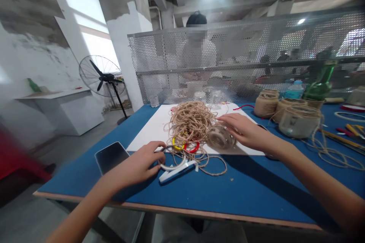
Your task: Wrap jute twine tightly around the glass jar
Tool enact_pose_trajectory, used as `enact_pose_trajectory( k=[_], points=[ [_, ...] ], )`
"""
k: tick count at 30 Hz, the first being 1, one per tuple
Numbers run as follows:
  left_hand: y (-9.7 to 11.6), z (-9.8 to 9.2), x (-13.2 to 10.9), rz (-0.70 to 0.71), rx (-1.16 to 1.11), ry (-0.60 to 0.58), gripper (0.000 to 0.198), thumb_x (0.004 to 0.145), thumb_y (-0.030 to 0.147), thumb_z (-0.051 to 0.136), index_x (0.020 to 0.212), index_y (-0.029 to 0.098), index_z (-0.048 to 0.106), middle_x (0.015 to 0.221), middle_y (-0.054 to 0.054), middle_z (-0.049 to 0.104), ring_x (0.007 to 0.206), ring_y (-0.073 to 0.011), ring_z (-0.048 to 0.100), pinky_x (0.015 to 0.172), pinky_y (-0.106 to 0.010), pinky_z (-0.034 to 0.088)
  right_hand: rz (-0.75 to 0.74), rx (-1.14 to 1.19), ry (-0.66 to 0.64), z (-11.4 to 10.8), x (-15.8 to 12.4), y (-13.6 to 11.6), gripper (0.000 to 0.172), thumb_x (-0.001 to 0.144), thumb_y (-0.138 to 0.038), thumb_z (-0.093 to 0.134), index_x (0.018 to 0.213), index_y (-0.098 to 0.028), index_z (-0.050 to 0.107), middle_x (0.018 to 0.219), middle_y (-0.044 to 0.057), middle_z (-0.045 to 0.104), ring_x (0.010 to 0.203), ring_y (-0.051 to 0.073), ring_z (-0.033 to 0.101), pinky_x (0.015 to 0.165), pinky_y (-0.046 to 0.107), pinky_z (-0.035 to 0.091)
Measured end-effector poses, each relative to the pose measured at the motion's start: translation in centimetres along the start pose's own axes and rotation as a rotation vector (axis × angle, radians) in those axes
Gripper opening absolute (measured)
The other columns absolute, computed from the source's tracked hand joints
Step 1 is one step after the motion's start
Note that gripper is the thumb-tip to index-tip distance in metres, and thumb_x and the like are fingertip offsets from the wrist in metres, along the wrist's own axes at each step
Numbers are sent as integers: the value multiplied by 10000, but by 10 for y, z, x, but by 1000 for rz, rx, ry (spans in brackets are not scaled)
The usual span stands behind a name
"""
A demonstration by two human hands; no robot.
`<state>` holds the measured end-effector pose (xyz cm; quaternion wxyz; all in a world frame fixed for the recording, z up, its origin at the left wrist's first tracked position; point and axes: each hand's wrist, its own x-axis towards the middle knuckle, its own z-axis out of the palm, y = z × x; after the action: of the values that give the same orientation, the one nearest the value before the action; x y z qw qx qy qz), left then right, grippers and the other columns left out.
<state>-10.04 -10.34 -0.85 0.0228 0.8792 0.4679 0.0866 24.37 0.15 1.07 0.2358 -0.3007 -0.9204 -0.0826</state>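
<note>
- Room: a perforated metal screen (pixel 228 45) runs behind the desk's far edge, with a co-worker (pixel 198 55) seated beyond it; a pedestal fan (pixel 101 78) stands off the desk's left side.
- Desk: blue top with a wood-coloured near edge; the blue desk (pixel 199 193) carries everything below.
- Centre of desk: a white sheet (pixel 151 133) lies toward the far edge, and a loose tangle of jute twine (pixel 191 123) sits on it.
- Right part of desk, toward the far corner: twine-wrapped jars (pixel 299 123), a green glass bottle (pixel 322 79) and a plastic bottle (pixel 295 90).
- Left part of desk: a black phone (pixel 111 156) lies flat, just beside the left grip.
- Right grip (pixel 245 131): fingers spread, nearly flat, tips resting on the glass jar; no closed hold visible.
- Glass jar (pixel 221 136): lies on its side on the sheet's near part, just right of the tangle. Long axis runs roughly left to right, slightly tilted; which end is the mouth is hard to tell.
- Left grip (pixel 139 163): fingers loosely curled at the white plastic ring (pixel 172 167); cannot tell if it has hold.
- Relation: the jar lies directly under the right grip; the left grip is farther off, down and left of it, with the twine strands between.
- Smallest: yellow ring (pixel 178 144) and red ring (pixel 191 147), caught in the twine near the sheet's near edge.
</note>
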Motion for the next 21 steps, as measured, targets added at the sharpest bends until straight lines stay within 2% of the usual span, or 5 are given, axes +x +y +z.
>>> enact_pose_trajectory(
  k=[4, 8, 13, 18, 21],
  points=[
    [-7, -26, -3, -68, -178, 69, 196, 880, 283, 340, 960, 195, 496, 1133, -62, 496, 1030, -194, 462, 906, -309, 356, -41, 46, 31, -5, 2, -18, 357, 816, -165, 420, 1164, -166, 501, 1163, 116, 547, 1084, 217, 478, 913, 406, 403],
    [-3, -41, 13, -142, -323, 126, 236, 904, 352, 287, 926, 189, 456, 907, -27, 536, 823, -172, 498, 759, -273, 389, -96, 92, 14, -8, 9, -47, 333, 834, -186, 420, 1155, -184, 507, 1169, 106, 539, 1089, 210, 473, 916, 404, 403],
    [4, -38, 42, -25, -463, 180, 153, 895, 284, 314, 893, 184, 430, 871, -16, 495, 816, -160, 462, 756, -265, 364, -122, 258, -10, -6, 19, -72, 369, 864, -240, 405, 1229, -193, 430, 1196, 93, 529, 1112, 181, 468, 944, 366, 393],
    [4, -36, 60, 91, -572, 218, 111, 874, 245, 357, 891, 175, 442, 864, -22, 483, 846, -166, 464, 795, -285, 360, -25, 364, 90, -1, 26, -66, 316, 879, -265, 391, 1178, -180, 449, 1173, 89, 529, 1101, 169, 460, 942, 348, 377],
    [7, -37, 69, 149, -579, 212, 126, 876, 242, 360, 914, 176, 461, 892, -27, 499, 874, -171, 475, 816, -304, 367, -72, 435, 56, -2, 28, -61, 246, 894, -259, 368, 1070, -182, 521, 1063, 66, 578, 1010, 146, 499, 896, 317, 390]
  ],
)
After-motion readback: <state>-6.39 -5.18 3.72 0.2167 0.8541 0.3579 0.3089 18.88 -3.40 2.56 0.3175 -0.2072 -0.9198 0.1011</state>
